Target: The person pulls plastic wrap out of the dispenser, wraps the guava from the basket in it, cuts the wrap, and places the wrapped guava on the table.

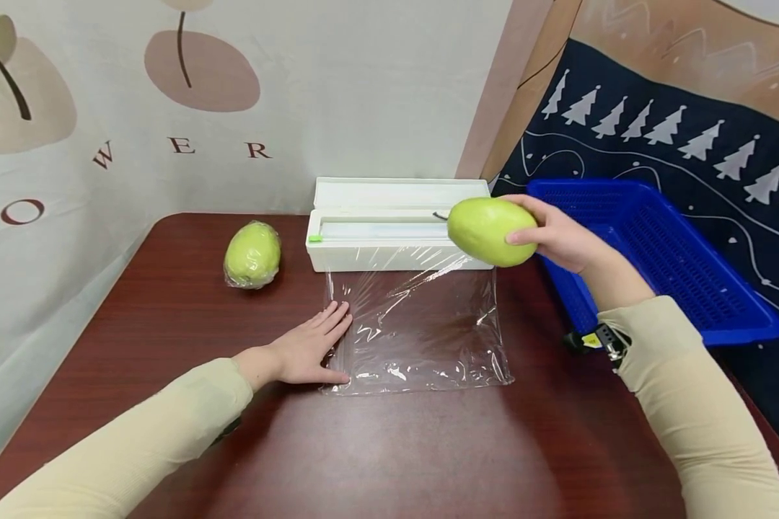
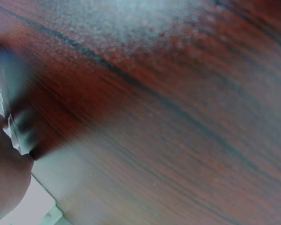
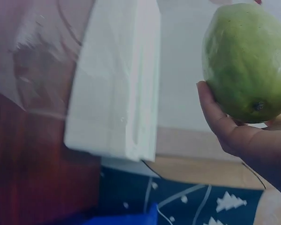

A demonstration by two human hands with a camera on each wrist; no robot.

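Your right hand point(image 1: 561, 234) grips a green fruit point(image 1: 490, 231) in the air, above the far right corner of the cling film sheet point(image 1: 418, 328) and in front of the white dispenser box point(image 1: 389, 223). Your left hand point(image 1: 308, 349), fingers straight, presses the film's left edge onto the bench point(image 1: 169, 310).

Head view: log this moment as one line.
left hand: flat on film edge | right hand: holds bare fruit above film | wrapped fruit: on table

film point(image 1: 422, 324) before dispenser point(image 1: 396, 223), basket point(image 1: 656, 252) rt
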